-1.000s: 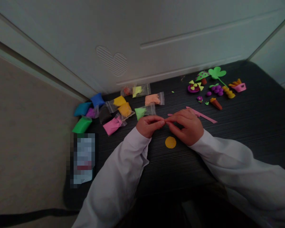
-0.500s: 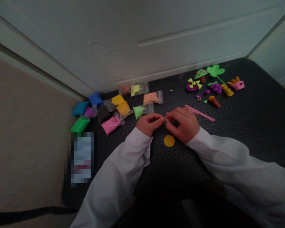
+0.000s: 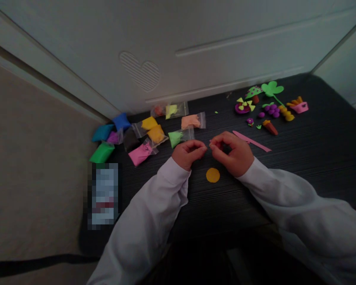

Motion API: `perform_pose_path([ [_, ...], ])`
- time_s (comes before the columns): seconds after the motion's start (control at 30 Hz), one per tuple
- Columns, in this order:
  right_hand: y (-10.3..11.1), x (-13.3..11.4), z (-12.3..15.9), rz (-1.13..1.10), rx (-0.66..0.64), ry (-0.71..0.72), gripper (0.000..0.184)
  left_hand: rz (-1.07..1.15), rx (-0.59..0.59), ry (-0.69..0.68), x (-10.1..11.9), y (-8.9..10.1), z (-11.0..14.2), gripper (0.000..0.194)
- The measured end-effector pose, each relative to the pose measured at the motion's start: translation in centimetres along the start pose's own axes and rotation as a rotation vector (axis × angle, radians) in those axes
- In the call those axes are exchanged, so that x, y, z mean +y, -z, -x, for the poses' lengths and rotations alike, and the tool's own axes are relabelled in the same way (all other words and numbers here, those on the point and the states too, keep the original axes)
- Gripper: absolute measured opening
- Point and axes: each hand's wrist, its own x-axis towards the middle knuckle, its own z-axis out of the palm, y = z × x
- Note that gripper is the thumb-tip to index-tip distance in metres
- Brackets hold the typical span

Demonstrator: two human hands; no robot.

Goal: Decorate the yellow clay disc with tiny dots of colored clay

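My left hand (image 3: 189, 153) is closed in a pinch above the dark table, its fingertips pointing right. Facing it across a small gap, my right hand (image 3: 233, 153) pinches thumb and forefinger together. Whatever sits between either set of fingertips is too small to make out. Just below the hands lies a flat yellow clay disc (image 3: 213, 175), touched by neither. Beyond my right hand a pink clay modelling knife (image 3: 256, 144) rests on the table, partly covered by the hand.
Several bags of coloured clay, among them a pink bag (image 3: 140, 153) and a light green bag (image 3: 175, 139), lie at the left. Small clay models, including purple grapes (image 3: 272, 110) and a pink cup of fries (image 3: 298, 106), stand at the right. A white panel (image 3: 213, 75) rises behind the table.
The fingertips of my two hands, nearly touching before, have drawn slightly apart. The small yellowish bit seen between them is out of sight. The whole view has shifted a little.
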Motion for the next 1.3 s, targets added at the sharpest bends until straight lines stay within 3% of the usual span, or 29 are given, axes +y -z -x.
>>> perform_pose_path([
  [0.77, 0.4, 0.2, 0.1, -0.244, -0.064, -0.200, 0.015, 0.165, 0.031, -0.015, 0.4, -0.3, 0.2, 0.020],
  [0.97, 1.1, 0.9, -0.3, -0.329, 0.050, -0.324, 0.013, 0.244, 0.061, 0.009, 0.8, -0.6, 0.2, 0.019],
  [1.13, 1.9, 2.5, -1.2, -0.628, 0.197, -0.496, 0.010, 0.284, 0.065, 0.029, 1.0, -0.8, 0.2, 0.018],
  [1.3, 2.5, 2.8, -1.8, -0.784, 0.223, -0.564, 0.008, 0.245, 0.100, 0.018, 0.7, -0.7, 0.2, 0.021],
])
